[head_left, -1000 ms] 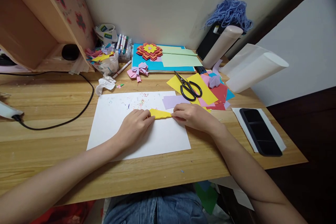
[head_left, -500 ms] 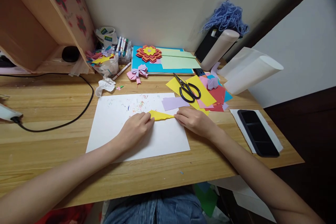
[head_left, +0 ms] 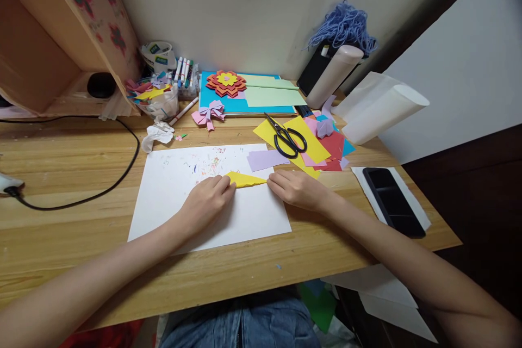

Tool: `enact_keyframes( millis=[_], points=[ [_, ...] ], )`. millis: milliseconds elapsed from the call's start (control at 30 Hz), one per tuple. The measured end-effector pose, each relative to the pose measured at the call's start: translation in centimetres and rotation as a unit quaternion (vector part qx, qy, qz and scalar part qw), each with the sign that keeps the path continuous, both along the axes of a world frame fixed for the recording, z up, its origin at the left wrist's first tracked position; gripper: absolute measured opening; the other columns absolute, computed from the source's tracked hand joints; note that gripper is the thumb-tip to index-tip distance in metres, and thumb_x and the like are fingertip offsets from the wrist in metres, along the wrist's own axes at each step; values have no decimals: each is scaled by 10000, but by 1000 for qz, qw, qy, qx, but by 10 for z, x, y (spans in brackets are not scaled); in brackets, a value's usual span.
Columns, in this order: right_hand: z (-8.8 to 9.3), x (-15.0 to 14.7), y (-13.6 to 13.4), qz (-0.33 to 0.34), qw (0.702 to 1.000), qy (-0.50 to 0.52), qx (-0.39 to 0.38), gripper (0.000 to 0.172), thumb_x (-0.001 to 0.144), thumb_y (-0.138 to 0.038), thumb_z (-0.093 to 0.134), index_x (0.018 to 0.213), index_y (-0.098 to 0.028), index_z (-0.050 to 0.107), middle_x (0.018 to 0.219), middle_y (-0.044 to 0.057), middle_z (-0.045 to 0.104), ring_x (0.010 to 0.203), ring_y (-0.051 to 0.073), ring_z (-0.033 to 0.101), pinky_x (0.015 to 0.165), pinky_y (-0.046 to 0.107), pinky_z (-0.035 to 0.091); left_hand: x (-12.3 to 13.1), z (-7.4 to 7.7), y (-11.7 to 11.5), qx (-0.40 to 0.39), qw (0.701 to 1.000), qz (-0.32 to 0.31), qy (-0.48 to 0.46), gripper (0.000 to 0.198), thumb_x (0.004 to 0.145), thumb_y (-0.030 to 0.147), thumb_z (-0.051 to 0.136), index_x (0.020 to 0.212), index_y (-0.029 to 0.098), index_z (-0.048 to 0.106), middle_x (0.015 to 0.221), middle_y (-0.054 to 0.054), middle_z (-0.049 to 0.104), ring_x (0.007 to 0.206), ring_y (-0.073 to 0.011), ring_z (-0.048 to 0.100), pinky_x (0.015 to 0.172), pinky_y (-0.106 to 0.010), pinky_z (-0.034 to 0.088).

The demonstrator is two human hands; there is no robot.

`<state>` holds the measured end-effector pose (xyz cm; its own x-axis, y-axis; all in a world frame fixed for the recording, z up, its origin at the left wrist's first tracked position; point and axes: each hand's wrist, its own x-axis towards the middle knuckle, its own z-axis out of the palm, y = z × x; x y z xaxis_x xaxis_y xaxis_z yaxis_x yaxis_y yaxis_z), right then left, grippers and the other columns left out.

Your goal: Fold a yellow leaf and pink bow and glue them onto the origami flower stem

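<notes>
Folded paper (head_left: 246, 180) is lying on a sheet (head_left: 163, 201), between left hand (head_left: 207, 198) and right hand (head_left: 297, 187). Behind, scissors (head_left: 281, 131) are resting on loose pieces (head_left: 318, 148) and a flower (head_left: 226, 84) on perhaps a folder (head_left: 234, 107); a phone (head_left: 393, 201) is sitting farther right.

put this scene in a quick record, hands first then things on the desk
left hand: holding the wide end of the folded yellow paper
right hand: pinching its narrow tip
beneath: white sheet with coloured specks
scissors: black-handled, lying on yellow sheets
phone: far right, on white paper
paper flower: layered, at the back
</notes>
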<state>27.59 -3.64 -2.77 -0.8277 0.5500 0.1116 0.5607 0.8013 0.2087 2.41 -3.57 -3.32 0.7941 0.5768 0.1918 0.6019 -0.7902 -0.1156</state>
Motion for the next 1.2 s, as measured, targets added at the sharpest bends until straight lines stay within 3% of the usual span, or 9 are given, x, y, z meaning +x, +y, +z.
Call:
enact_keyframes(
  millis=[133,267,500,933,1100,1200],
  points=[
    [5,-3,1,49,997,-49,45,351,836,18,315,661,-141,576,653,45,553,579,132,442,499,287,294,0,0,-1,5,1000,-1,2,281,839,36,331,847,127,596,723,-65,549,610,-150,473,547,-289,394],
    [7,0,0,72,995,-68,33,350,841,15,313,658,-133,573,675,50,554,594,132,448,509,289,306,0,1,-1,-17,1000,3,-16,308,841,28,300,832,127,592,724,-70,544,608,-154,473,545,-298,396],
    [3,13,-7,13,999,-32,-35,318,869,-22,310,763,-115,595,779,83,580,704,153,498,599,299,372,1,1,-3,-5,1000,-10,-17,311,855,45,292,848,113,595,744,-79,555,629,-160,482,562,-309,402],
    [1,22,-14,-27,999,6,16,299,859,-29,355,756,-98,627,733,93,617,666,168,529,572,295,413,3,1,-8,50,998,-31,33,231,832,47,378,781,110,595,743,-74,540,653,-174,478,595,-307,396],
    [6,5,-16,-108,982,155,20,237,867,-97,398,967,-107,612,940,121,646,863,200,565,714,330,473,3,1,-9,46,998,-39,18,217,817,31,395,760,98,594,739,-82,535,652,-184,488,595,-321,401],
    [8,-23,-13,-75,969,234,-28,239,871,-128,416,1029,-121,596,980,113,646,902,185,568,758,327,488,3,0,-10,59,997,-36,23,214,817,39,396,765,99,595,737,-77,531,653,-184,488,602,-322,406]
  ],
)
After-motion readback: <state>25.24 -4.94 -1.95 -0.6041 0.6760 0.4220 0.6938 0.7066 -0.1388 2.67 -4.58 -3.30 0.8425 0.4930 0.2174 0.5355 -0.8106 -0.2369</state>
